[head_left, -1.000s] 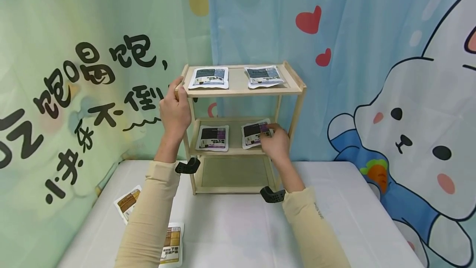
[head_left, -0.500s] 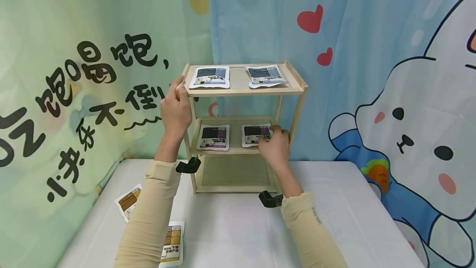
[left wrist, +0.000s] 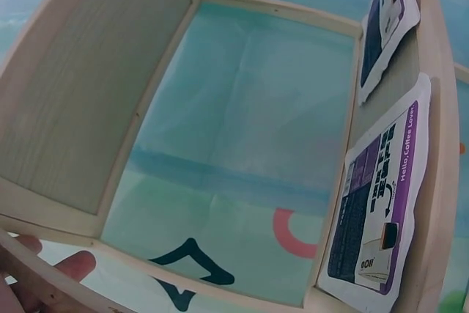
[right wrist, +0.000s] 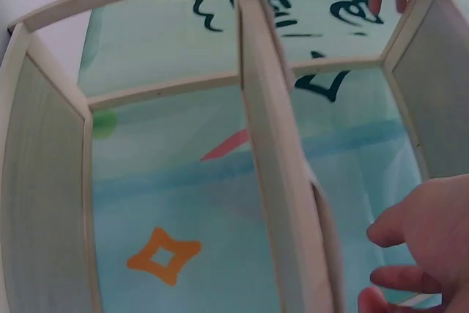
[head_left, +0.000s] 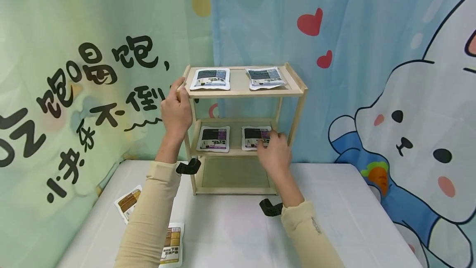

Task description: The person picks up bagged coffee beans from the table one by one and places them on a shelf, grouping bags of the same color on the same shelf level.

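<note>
In the head view, we observed the left hand (head_left: pixel 176 113) gripping the top left edge of the 3-tier wooden rack (head_left: pixel 241 93). The right hand (head_left: pixel 276 152) was at the right edge of the right purple packet (head_left: pixel 253 135), which lay on the middle shelf (head_left: pixel 235 135). In the left wrist view, we saw 2 purple-labelled packets on that shelf. In the right wrist view, we found the right fingers parted, pinching nothing; we could not confirm contact.
</note>
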